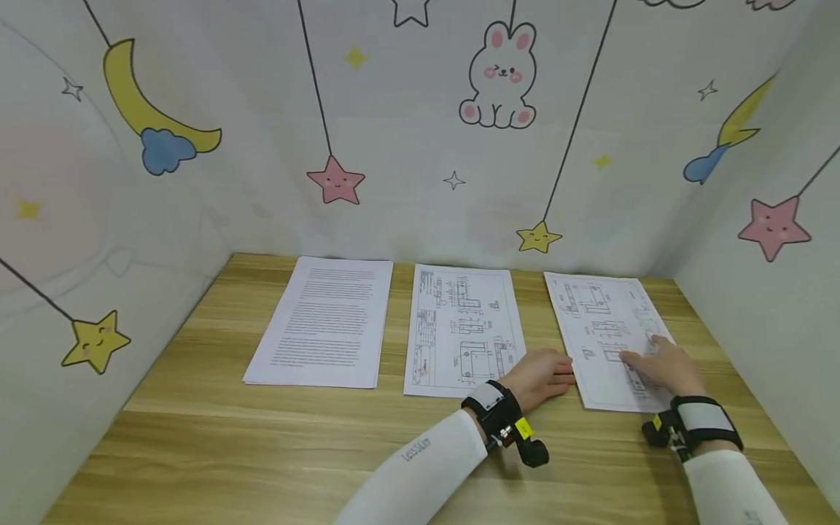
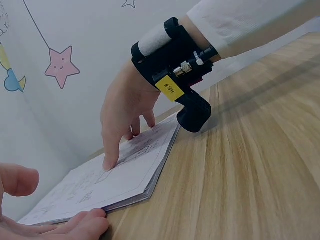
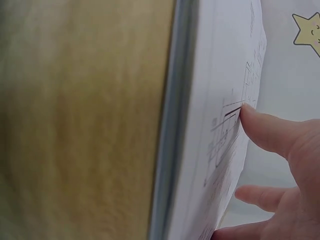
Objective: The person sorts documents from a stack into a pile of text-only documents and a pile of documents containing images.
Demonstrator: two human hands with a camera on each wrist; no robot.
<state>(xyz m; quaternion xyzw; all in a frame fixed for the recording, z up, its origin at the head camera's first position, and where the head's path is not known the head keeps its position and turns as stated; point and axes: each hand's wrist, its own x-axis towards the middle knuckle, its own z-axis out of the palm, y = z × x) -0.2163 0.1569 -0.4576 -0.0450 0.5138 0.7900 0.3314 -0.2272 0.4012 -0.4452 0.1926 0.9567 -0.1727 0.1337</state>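
A stack of paper printed with technical drawings (image 1: 610,321) lies at the right of the table. On its top sheet my right hand (image 1: 668,367) presses with thumb and fingertips, the fingers spread, as the right wrist view also shows. My left hand (image 1: 539,373) lies at the left edge of this stack, its fingers straight and touching or nearly touching the paper's side. Part of the left hand covers the lower right corner of a middle stack of drawings (image 1: 459,321). In the left wrist view the left fingers (image 2: 82,227) are beside the stack's edge.
A stack of text pages (image 1: 328,321) lies on the left of the wooden table (image 1: 216,437). White walls with printed stars, moons and a rabbit (image 1: 502,80) enclose the table at the back and sides. Each wrist wears a strapped camera (image 1: 502,419).
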